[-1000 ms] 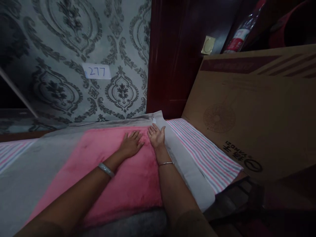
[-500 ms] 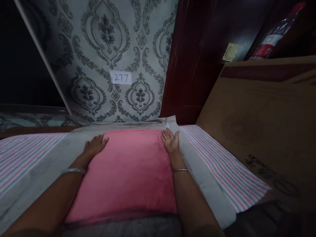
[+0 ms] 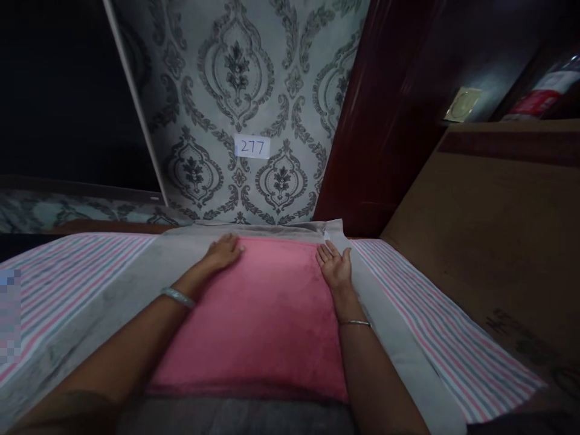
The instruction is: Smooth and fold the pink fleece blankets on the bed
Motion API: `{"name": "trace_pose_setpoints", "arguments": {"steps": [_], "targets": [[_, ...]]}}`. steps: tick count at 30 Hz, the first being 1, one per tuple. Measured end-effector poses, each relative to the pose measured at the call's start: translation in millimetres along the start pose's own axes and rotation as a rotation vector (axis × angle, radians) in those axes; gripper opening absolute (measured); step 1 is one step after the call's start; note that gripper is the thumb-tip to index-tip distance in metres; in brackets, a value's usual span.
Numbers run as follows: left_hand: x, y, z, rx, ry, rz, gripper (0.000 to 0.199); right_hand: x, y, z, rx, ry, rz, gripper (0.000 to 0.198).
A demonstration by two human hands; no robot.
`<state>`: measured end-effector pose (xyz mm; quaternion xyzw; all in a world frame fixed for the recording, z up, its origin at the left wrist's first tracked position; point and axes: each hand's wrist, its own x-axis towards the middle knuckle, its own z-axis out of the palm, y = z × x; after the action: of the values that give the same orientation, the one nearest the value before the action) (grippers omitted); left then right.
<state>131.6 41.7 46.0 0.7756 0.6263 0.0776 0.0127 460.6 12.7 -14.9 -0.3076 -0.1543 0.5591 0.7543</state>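
Note:
A pink plush cloth [image 3: 267, 308] lies spread flat in front of me, over a grey cloth [image 3: 131, 302]. My left hand [image 3: 223, 252] rests palm down at its far left corner, fingers stretched out. At the far right corner, my right hand [image 3: 335, 267] lies along the side edge with the palm turned up and the fingers apart. Neither hand grips the fabric. Both forearms run along the sides of the pink cloth and cover parts of its edges. Each wrist carries a bracelet.
Pink-and-grey striped fabric [image 3: 426, 302] shows on both sides. A big cardboard box [image 3: 489, 229] stands at the right, with a bottle [image 3: 539, 99] behind it. Patterned wallpaper with a "277" label [image 3: 252, 146] rises behind; a dark screen [image 3: 67, 103] is at the left.
The view has swung left, so the scene sits farther right. My left hand has come closer to my right hand, and the pink cloth's far edge looks shorter between them.

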Motion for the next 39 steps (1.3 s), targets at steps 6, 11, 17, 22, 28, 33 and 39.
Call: {"name": "trace_pose_setpoints", "arguments": {"steps": [6,11,17,22,28,33,39], "targets": [[-9,20,25,0.035,-0.017,-0.057,0.068,-1,1,-3,-0.022,-0.01,-0.008,0.071],[-16,8,23,0.042,-0.079,-0.089,0.071,-2,1,-5,-0.045,-0.024,-0.013,0.071],[-22,4,20,0.034,-0.138,-0.07,0.072,-2,2,-6,-0.038,-0.021,-0.002,0.072],[-43,-9,21,0.009,-0.16,-0.046,0.074,2,3,-8,-0.009,-0.033,0.007,0.071],[-75,-21,5,-0.057,-0.176,-0.037,0.076,-3,0,-2,-0.04,0.004,0.015,0.067],[-119,4,-5,-0.065,-0.096,0.174,0.071,-11,-2,3,-0.058,0.045,0.003,0.066],[-169,6,16,-0.094,-0.101,0.225,0.071,-10,-4,-12,-0.142,0.011,0.008,0.068]]}}
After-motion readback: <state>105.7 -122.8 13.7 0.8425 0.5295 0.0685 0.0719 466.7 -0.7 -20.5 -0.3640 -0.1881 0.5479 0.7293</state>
